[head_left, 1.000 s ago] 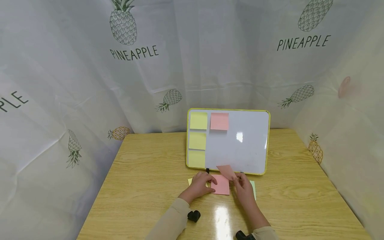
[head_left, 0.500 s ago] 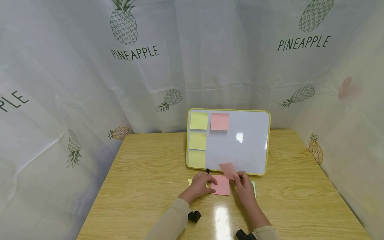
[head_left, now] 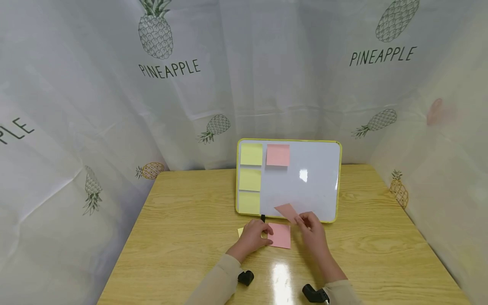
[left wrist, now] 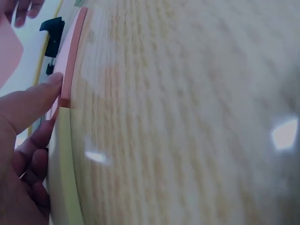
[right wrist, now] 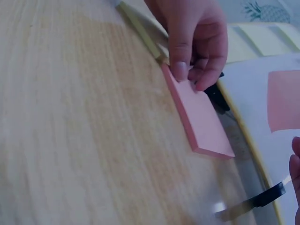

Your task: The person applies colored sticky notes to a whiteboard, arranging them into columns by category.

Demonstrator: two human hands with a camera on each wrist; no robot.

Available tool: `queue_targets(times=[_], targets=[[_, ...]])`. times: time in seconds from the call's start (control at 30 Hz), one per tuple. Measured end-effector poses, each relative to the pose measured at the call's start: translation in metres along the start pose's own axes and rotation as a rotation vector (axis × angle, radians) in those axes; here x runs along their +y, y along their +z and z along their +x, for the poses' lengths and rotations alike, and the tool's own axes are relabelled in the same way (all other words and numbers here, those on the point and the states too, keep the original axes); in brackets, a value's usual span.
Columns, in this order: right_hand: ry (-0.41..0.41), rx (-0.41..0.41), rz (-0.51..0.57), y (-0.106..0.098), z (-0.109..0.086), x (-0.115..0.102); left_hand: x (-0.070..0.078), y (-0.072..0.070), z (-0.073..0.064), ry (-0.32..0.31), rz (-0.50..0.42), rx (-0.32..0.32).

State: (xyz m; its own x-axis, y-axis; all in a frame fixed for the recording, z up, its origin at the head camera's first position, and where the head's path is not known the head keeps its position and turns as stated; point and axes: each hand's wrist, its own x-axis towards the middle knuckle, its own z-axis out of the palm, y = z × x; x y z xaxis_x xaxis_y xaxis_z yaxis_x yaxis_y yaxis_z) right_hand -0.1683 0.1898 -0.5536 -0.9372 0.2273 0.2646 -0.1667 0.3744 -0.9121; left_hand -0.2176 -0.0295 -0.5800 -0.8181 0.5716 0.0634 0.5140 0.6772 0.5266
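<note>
My left hand (head_left: 252,238) grips the left end of a pink sticky note pad (head_left: 280,235) on the table, thumb on the near side and fingers on the far side. In the right wrist view, that pad (right wrist: 201,119) lies flat under the thumb. My right hand (head_left: 313,232) pinches a single pink sticky note (head_left: 287,212) by a corner, raised before the whiteboard's lower edge. The left wrist view shows part of this note (left wrist: 8,51) at its left edge. A yellow sticky note pad (left wrist: 65,159) lies beside the pink one, mostly under my left hand.
Behind the pads a yellow-framed whiteboard (head_left: 301,192) stands tilted on black feet (left wrist: 52,35). It bears a left column of yellow notes (head_left: 250,179) and one pink note (head_left: 278,155) at the top. A green pad's edge (left wrist: 79,2) shows. Pineapple-printed curtains (head_left: 274,84) surround the table (head_left: 183,212).
My right hand has risen slightly toward the board with the pink note, and the green pad is now hidden behind it in the head view. My left hand stays on the pink pad.
</note>
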Motion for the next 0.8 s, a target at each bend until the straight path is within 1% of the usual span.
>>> queue_targets(times=[0.1,0.17,0.33,0.4,0.53,0.57,0.63,0.73,0.8], targets=[[-0.056,0.014,0.006,-0.001,0.004,-0.003,0.001,-0.002,0.000,-0.006,-0.001,0.007],[-0.055,0.013,0.022,-0.002,0.005,-0.005,0.003,-0.006,0.000,-0.007,-0.023,0.013],[0.015,-0.017,0.084,-0.004,0.008,-0.014,0.011,-0.020,-0.001,-0.009,-0.082,0.037],[0.042,-0.033,0.092,-0.006,0.008,-0.028,0.012,-0.026,0.000,-0.012,-0.097,0.046],[0.116,-0.052,0.113,-0.007,0.012,-0.038,0.014,-0.038,0.002,-0.004,-0.149,0.069],[0.135,-0.054,0.120,-0.007,0.014,-0.039,0.014,-0.041,0.003,0.005,-0.162,0.076],[0.164,-0.050,0.159,-0.005,0.018,-0.030,0.016,-0.050,0.003,0.011,-0.191,0.086],[0.164,-0.040,0.217,-0.003,0.022,-0.028,0.020,-0.062,0.004,0.000,-0.227,0.094],[0.156,-0.026,0.265,-0.002,0.024,-0.030,0.021,-0.069,0.005,-0.012,-0.235,0.104]])
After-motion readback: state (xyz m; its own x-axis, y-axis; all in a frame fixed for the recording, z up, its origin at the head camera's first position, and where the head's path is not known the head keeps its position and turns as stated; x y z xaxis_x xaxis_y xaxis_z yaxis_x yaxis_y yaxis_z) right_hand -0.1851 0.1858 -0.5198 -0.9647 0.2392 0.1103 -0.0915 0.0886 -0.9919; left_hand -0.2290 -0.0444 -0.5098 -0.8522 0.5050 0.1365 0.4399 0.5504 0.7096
